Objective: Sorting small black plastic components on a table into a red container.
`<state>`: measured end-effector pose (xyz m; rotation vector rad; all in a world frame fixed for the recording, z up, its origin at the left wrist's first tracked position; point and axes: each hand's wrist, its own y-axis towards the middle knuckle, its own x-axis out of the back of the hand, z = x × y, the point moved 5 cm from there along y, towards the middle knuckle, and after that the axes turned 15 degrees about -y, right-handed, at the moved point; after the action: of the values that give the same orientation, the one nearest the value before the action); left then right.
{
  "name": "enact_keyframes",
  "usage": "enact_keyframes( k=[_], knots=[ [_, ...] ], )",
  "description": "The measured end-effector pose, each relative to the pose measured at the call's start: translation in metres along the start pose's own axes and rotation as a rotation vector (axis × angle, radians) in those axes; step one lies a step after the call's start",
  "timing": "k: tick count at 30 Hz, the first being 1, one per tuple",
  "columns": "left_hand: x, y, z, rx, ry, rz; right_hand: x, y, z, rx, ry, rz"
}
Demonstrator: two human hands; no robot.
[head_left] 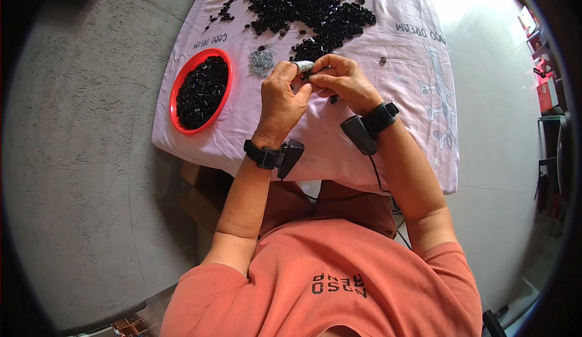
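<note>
My left hand [283, 97] and my right hand [345, 84] meet above the cloth, fingertips pinched together. Between them is a small black plastic piece [307, 76], mostly hidden by the fingers. A silvery-grey wrap [303, 66] covers a fingertip of the left hand. Just beyond the hands lies a large heap of small black pieces [297, 3], trailing toward my fingers. Left of the hands sits a little pile of thin metal pins [262, 62]. One loose black piece [333, 99] lies under the right hand; another [383, 60] lies farther right.
A red bowl [191, 132] full of black pieces stands at the table's left side. Pink printed cloth [364, 149] covers the table. Black devices are strapped to both wrists, and a cable [377, 173] hangs from the right one. Red boxes [547, 96] stand at the far right.
</note>
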<state>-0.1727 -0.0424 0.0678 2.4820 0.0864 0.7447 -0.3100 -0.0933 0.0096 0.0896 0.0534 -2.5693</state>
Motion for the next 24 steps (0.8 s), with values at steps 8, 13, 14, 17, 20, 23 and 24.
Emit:
enact_keyframes(
  k=[8,13,14,17,20,23,24],
  knots=[
    [-0.0006,0.0014,0.0002,0.039,-0.077,0.014,0.0004,-0.0009,0.0012,0.004,0.003,0.005],
    [-0.0022,-0.0002,0.0036,0.010,-0.071,0.036,0.0042,0.0014,-0.0003,0.018,0.050,-0.009],
    [-0.0021,-0.0001,0.0036,0.005,-0.072,0.036,0.0045,0.0020,-0.0008,0.023,0.071,-0.011],
    [-0.0004,-0.0003,0.0047,0.032,-0.032,0.066,0.0021,-0.0025,0.0051,0.064,0.041,0.012],
    [0.0019,0.0006,0.0014,0.056,-0.033,0.084,-0.0018,-0.0016,0.0062,0.057,0.072,0.027],
    [0.0024,0.0003,-0.0006,0.001,-0.062,0.069,-0.0017,-0.0005,0.0032,0.060,0.047,0.038],
    [0.0026,0.0000,-0.0013,-0.028,-0.070,0.061,-0.0019,-0.0003,0.0027,0.063,0.048,0.042]
  ],
)
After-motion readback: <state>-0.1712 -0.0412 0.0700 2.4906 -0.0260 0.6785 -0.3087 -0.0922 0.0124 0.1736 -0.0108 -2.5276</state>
